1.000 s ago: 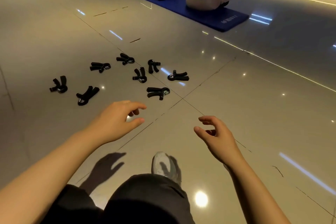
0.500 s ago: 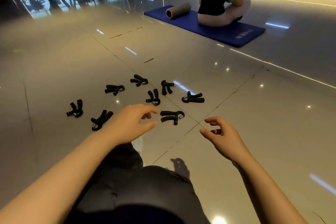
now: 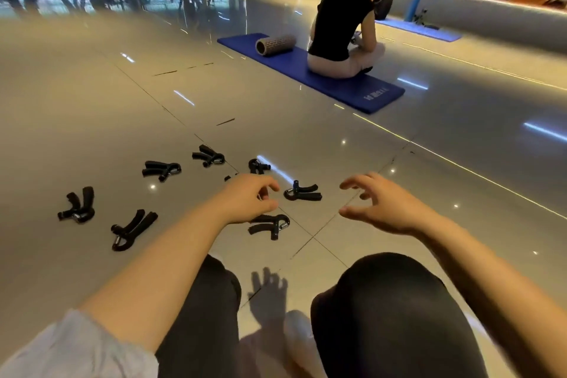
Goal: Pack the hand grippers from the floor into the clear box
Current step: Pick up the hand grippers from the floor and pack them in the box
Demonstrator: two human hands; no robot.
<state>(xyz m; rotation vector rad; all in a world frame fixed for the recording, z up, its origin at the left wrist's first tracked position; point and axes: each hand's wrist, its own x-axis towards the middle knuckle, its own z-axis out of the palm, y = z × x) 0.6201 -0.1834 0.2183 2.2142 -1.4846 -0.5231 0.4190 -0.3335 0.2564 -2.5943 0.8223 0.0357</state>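
The glossy tiled floor [image 3: 92, 101] fills the view. Far beyond the hand grippers, a blue mat [image 3: 322, 83] lies on it, carrying a ribbed foam roller [image 3: 275, 44] and a seated person in a black top [image 3: 340, 24].

Nearer, the wearer's dark-clad knees [image 3: 389, 310] rise at the bottom, with a white shoe [image 3: 299, 334] between them.

The left hand [image 3: 245, 201] hovers above the grippers with its fingers curled and apart, holding nothing. The right hand [image 3: 380, 202], just right of the grippers, is likewise spread with bent fingers and is empty.

The black hand grippers [image 3: 302, 192] lie scattered on the floor, none of them held. One gripper [image 3: 270, 225] sits just below the left hand, another peeks out behind its knuckles, and one lies between the two hands. Further left of the left hand lie four more, two nearer [image 3: 133, 228] and two farther back [image 3: 161, 169]. One more lies just beyond the left hand [image 3: 258, 166].
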